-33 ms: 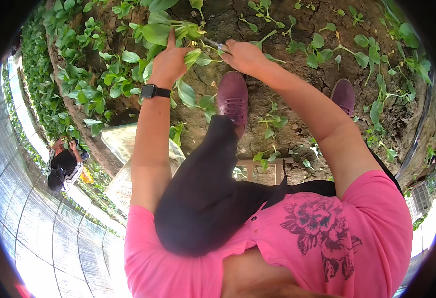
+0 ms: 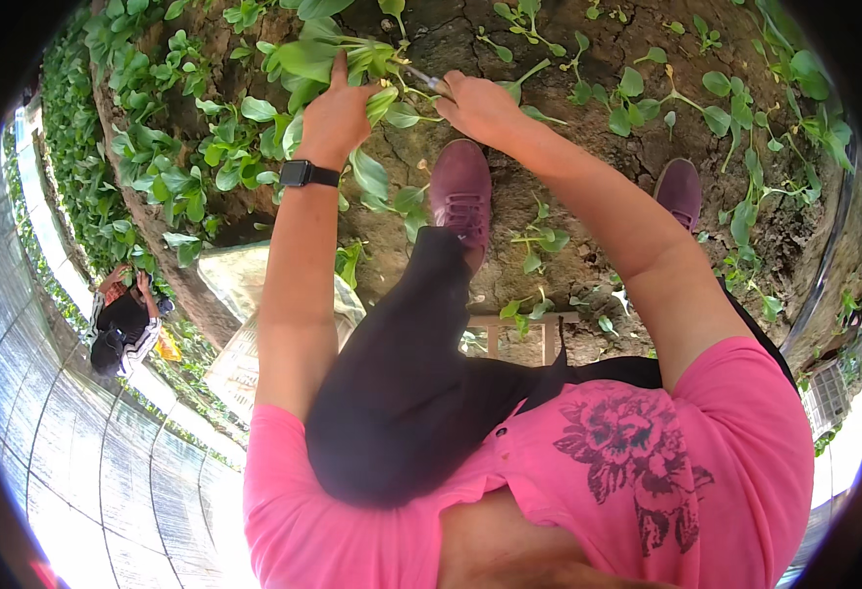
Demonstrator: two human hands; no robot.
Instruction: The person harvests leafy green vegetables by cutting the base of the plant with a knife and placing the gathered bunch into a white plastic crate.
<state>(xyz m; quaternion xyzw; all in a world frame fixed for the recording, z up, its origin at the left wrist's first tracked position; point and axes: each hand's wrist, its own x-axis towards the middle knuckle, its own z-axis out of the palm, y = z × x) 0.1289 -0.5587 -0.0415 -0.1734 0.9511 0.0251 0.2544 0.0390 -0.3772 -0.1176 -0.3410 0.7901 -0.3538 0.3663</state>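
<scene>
My left hand [image 2: 336,120] is closed round a leafy green plant [image 2: 305,61], its index finger stretched along the leaves. The plant's pale stem end points right, toward my other hand. My right hand [image 2: 483,106] grips a small knife [image 2: 428,80], mostly hidden in the fist. Its thin metal blade reaches left to the stem base; whether it touches the stem I cannot tell. A dark watch [image 2: 298,174] sits on my left wrist.
Cracked brown soil [image 2: 588,128] carries scattered loose leaves and small plants [image 2: 735,108]. A dense green row [image 2: 171,177] grows at left. My shoes [image 2: 460,191] stand near my hands. A pale crate [image 2: 240,368] lies beside my left arm. Another person [image 2: 122,319] crouches far left.
The knife and my right hand have shifted very slightly, the blade showing a little differently by the stem. My left hand stays on the plant.
</scene>
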